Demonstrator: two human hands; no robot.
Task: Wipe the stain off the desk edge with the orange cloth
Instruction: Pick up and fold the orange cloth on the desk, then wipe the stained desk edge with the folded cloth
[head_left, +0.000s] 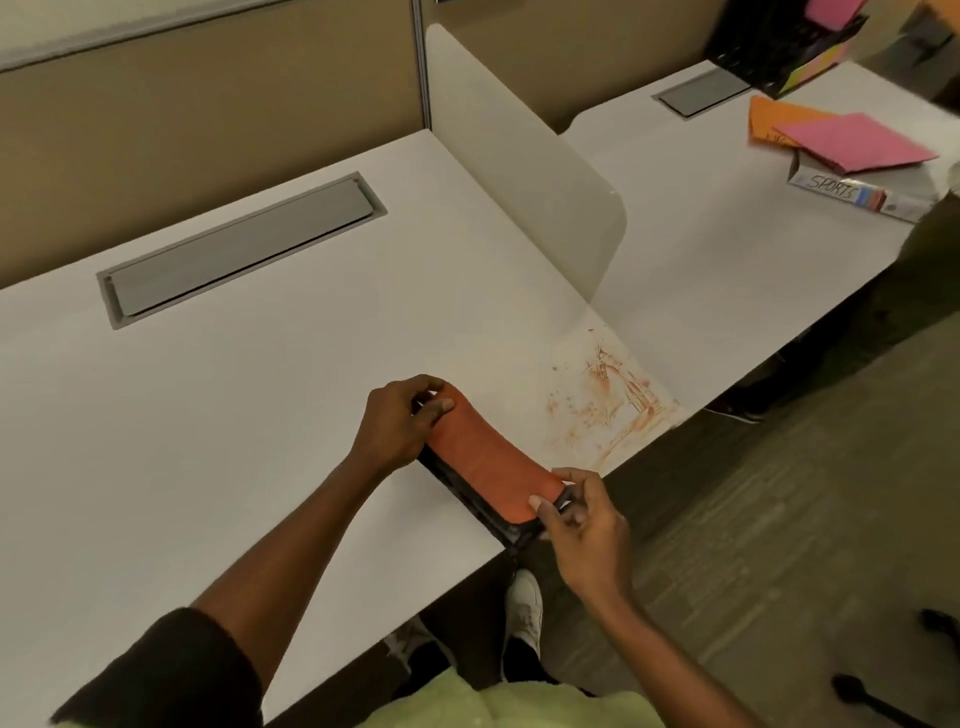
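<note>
An orange cloth (488, 462) with a dark underside is stretched between both hands near the front edge of the white desk (234, 405). My left hand (400, 421) pinches its far end. My right hand (582, 519) pinches its near end, just past the desk edge. A smeared orange-brown stain (608, 405) marks the desk's front right corner, just right of the cloth and apart from it.
A grey cable flap (239, 249) is set into the desk at the back. A white divider panel (524, 156) separates the neighbouring desk, where pink paper (857, 140), orange paper (774, 119) and a box marked SPORTS (857, 192) lie. Carpet and my shoes are below.
</note>
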